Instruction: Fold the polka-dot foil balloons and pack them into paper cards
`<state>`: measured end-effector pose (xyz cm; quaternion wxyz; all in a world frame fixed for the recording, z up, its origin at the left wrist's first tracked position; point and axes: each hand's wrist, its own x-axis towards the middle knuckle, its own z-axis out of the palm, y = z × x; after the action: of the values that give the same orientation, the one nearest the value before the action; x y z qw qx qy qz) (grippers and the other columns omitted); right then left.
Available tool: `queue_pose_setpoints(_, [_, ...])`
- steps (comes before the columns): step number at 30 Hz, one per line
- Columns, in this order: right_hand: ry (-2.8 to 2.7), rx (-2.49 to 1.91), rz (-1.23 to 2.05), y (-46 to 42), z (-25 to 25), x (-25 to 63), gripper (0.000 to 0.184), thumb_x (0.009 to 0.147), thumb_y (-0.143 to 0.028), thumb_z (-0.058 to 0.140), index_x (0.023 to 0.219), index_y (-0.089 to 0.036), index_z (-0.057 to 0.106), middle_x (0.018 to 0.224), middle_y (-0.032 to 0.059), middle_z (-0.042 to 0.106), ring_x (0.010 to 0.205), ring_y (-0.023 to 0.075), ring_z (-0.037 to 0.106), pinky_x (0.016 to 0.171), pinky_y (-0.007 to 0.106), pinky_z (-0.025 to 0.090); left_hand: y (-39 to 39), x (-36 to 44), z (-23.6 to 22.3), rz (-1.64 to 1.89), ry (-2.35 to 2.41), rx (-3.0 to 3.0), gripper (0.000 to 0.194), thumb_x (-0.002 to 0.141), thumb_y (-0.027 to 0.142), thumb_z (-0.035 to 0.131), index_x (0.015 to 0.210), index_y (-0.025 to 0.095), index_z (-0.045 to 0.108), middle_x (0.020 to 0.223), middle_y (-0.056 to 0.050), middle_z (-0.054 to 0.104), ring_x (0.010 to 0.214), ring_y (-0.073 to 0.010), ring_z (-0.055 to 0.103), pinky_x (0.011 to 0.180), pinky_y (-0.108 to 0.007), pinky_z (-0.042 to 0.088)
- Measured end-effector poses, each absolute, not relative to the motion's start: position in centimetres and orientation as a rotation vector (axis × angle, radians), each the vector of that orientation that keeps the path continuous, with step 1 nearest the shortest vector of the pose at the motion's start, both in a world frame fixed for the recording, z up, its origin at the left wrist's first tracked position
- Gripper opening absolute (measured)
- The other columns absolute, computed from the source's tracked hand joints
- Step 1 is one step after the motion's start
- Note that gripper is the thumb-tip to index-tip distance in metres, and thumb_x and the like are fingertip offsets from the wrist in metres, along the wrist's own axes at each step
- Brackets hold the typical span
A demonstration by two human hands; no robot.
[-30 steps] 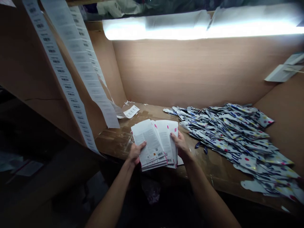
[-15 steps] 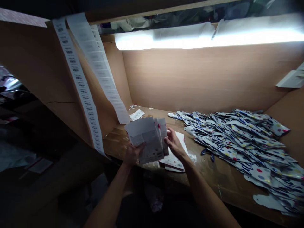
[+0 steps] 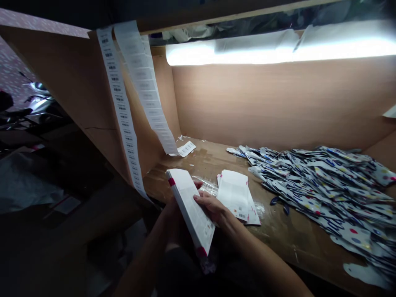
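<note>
- The stack point(image 3: 194, 210) of white packets was up in both hands, tilted above the front edge of the table point(image 3: 275, 237), its long side with pink corners turned to the left.
- The left hand point(image 3: 170, 209) was wrapped round the stack from the left and beneath; much of it lay in shadow, but fingertips showed past the far edge.
- The right hand point(image 3: 213, 206) was closed on the right edge, thumb pressed flat on the upper face.
- The stack looked fairly light for its thickness, though probably heavier than a loose handful; each packet seemed thin and bendable, while together they made a stiffer block.
- The smooth printed faces would likely slide over one another, so a loose grip risked fanning them out; corners looked the easiest part to crease.
- The best hold seemed to be across both long edges near the middle, with a thumb on top to keep the layers square.
- A smaller pile point(image 3: 232, 194) of similar packets lay on the table just beyond the right hand, its lower layer askew.
- Farther right, spotted bags point(image 3: 312, 198) lay heaped; label strips point(image 3: 125, 111) hung at the left.
</note>
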<state>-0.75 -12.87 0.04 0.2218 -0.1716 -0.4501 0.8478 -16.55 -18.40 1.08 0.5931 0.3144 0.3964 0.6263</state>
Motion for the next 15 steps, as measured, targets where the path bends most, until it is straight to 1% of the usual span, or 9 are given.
queue_pose_setpoints(2, [-1.287,-0.511,2.337,-12.6,0.8,-0.7,0.056,0.073,-0.056,0.085,0.113,-0.021,0.067,0.091,0.0036,0.074,0.075,0.0197,0.068,0.076,0.033,0.057,-17.5,-16.5,1.9,1.512,0.854,0.765,0.05,0.066,0.057,0.088,0.091,0.016,0.073,0.084,-0.011,0.077,0.098,-0.0351,0.075,0.095,-0.051,0.058])
queue_pose_setpoints(4, [-1.469,-0.563,2.208,-11.0,1.9,-0.1,0.052,0.071,-0.058,0.085,0.106,-0.021,0.069,0.091,0.0031,0.074,0.077,0.0206,0.067,0.075,0.033,0.055,-16.9,-16.9,2.5,1.632,0.857,0.796,0.048,0.066,0.053,0.09,0.092,0.017,0.071,0.08,-0.007,0.076,0.09,-0.0302,0.076,0.091,-0.047,0.06])
queue_pose_setpoints(5, [-1.552,-0.579,2.119,-9.9,2.5,0.4,0.051,0.072,-0.06,0.083,0.103,-0.021,0.07,0.092,0.0039,0.074,0.079,0.0218,0.066,0.076,0.035,0.055,-16.8,-17.2,2.8,1.693,0.913,0.821,0.048,0.068,0.05,0.09,0.097,0.016,0.071,0.084,-0.007,0.077,0.088,-0.0286,0.076,0.089,-0.045,0.061])
queue_pose_setpoints(6, [-1.596,-0.571,2.035,-8.8,3.1,0.9,0.053,0.075,-0.065,0.079,0.102,-0.02,0.071,0.094,0.0055,0.075,0.083,0.0235,0.066,0.078,0.036,0.054,-16.7,-17.5,3.1,1.732,1.007,0.856,0.048,0.07,0.047,0.09,0.101,0.015,0.071,0.089,-0.008,0.078,0.087,-0.028,0.076,0.086,-0.044,0.061])
queue_pose_setpoints(8, [-1.561,-0.499,1.919,-6.9,3.8,1.7,0.063,0.084,-0.078,0.061,0.108,-0.02,0.07,0.103,0.0092,0.074,0.095,0.027,0.066,0.087,0.041,0.052,-16.7,-18.0,3.1,1.771,1.224,0.943,0.049,0.072,0.045,0.089,0.105,0.013,0.071,0.095,-0.011,0.079,0.087,-0.0281,0.076,0.083,-0.042,0.062])
queue_pose_setpoints(10, [-1.465,-0.453,1.813,-6.2,3.7,1.7,0.071,0.088,-0.084,0.046,0.113,-0.021,0.066,0.108,0.0101,0.073,0.103,0.0277,0.064,0.092,0.042,0.05,-16.6,-18.2,2.5,1.738,1.397,1.022,0.052,0.07,0.047,0.089,0.103,0.012,0.07,0.091,-0.012,0.079,0.085,-0.0287,0.075,0.079,-0.04,0.062])
queue_pose_setpoints(11, [-1.442,-0.469,1.745,-6.3,3.3,1.3,0.07,0.089,-0.084,0.044,0.114,-0.022,0.065,0.108,0.0092,0.072,0.103,0.0268,0.063,0.093,0.041,0.049,-16.5,-18.1,2.0,1.709,1.453,1.04,0.054,0.07,0.049,0.089,0.104,0.012,0.07,0.089,-0.012,0.079,0.084,-0.029,0.075,0.077,-0.039,0.062])
queue_pose_setpoints(13, [-1.413,-0.561,1.575,-7.1,2.1,0.3,0.062,0.091,-0.08,0.048,0.108,-0.023,0.062,0.101,0.0055,0.069,0.094,0.0232,0.061,0.087,0.036,0.049,-16.4,-17.6,0.6,1.658,1.499,1.067,0.058,0.071,0.051,0.087,0.11,0.013,0.068,0.092,-0.013,0.079,0.086,-0.03,0.075,0.077,-0.039,0.062])
queue_pose_setpoints(15, [-1.371,-0.652,1.431,-8.2,0.9,-0.9,0.053,0.092,-0.074,0.053,0.098,-0.022,0.059,0.089,0.0013,0.063,0.08,0.0185,0.055,0.075,0.029,0.047,-16.4,-16.9,-0.5,1.645,1.496,1.107,0.058,0.075,0.05,0.084,0.117,0.013,0.067,0.101,-0.016,0.079,0.095,-0.031,0.075,0.084,-0.04,0.061])
